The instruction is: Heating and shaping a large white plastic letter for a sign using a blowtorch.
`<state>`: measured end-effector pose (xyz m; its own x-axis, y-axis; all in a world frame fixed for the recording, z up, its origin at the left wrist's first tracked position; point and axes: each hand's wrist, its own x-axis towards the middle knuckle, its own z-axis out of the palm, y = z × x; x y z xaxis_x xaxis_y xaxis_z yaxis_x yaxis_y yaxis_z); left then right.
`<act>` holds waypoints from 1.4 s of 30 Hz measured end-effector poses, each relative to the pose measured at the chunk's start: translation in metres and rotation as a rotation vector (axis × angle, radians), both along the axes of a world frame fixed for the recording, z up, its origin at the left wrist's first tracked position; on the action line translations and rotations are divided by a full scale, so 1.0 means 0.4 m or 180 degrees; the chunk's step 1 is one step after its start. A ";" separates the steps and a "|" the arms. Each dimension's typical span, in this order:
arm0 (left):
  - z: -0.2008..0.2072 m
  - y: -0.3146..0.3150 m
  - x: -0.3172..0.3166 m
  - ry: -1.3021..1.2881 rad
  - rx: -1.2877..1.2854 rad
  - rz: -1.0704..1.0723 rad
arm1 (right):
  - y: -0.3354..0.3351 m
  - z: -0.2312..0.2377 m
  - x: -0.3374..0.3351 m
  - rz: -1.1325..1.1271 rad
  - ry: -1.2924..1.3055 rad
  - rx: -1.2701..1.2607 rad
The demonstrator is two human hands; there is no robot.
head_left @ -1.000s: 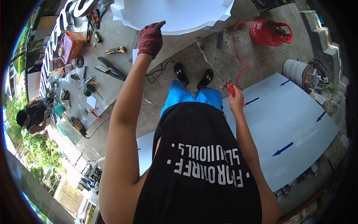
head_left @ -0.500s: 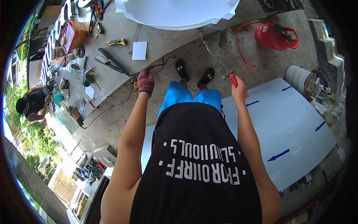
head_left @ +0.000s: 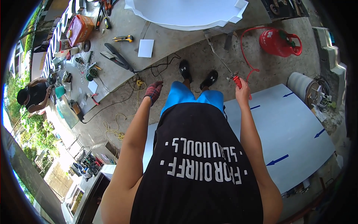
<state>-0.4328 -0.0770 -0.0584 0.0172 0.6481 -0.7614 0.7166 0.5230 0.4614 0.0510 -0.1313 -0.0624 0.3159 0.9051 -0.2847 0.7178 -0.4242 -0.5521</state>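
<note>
Head view: right hand grips torch by red handle, above floor, nozzle end near tabletop edge by white rimmed piece. Gloved left hand beside left thigh, can't tell if clenched. Red gas cylinder on floor, right.

The single wide fisheye view looks from the person's head, facing steeply down the front of the body. Nearest the lens, the black shirt fills the near middle; the left hand and right hand lie farther off, and the shoes stand below on the floor. The counter spreads far left, a red gas cylinder far right, a pale panel near right. Straight edges bend toward the dark, rounded rim.
</note>
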 end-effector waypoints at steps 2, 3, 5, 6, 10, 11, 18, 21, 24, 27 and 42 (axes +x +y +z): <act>-0.022 0.004 -0.011 -0.0060 0.0022 0.0050 | 0.006 0.003 -0.007 -0.0008 0.0089 -0.0050; -0.026 0.013 -0.006 -0.0182 0.0062 0.0057 | 0.005 0.000 -0.006 -0.0005 0.0090 -0.0049; -0.028 0.020 0.000 -0.0298 0.0104 0.0066 | 0.002 -0.005 -0.005 -0.0023 0.0030 -0.0014; -0.024 0.026 0.004 -0.0265 0.0102 0.0029 | 0.002 -0.005 -0.005 -0.0021 0.0035 -0.0013; -0.020 0.029 0.003 -0.0278 0.0145 -0.0029 | -0.001 -0.014 0.000 -0.0022 0.0015 -0.0034; -0.022 0.025 -0.001 -0.0275 0.0148 -0.0032 | -0.003 -0.017 0.001 -0.0019 0.0030 -0.0019; -0.012 -0.004 -0.013 -0.0120 0.0043 0.0024 | -0.001 -0.013 -0.008 -0.0018 0.0002 0.0035; 0.004 -0.006 -0.010 0.0020 0.0104 -0.0137 | 0.000 -0.008 -0.011 0.0000 0.0025 0.0018; 0.003 -0.008 -0.010 0.0019 0.0140 -0.0164 | 0.002 -0.005 -0.018 -0.0019 0.0086 0.0007; -0.009 -0.009 -0.016 -0.0068 0.0069 -0.0076 | 0.003 -0.004 -0.025 -0.0018 0.0075 0.0054; -0.050 -0.022 -0.039 -0.0288 0.0065 0.0253 | 0.003 0.006 -0.063 -0.0004 0.0188 -0.0001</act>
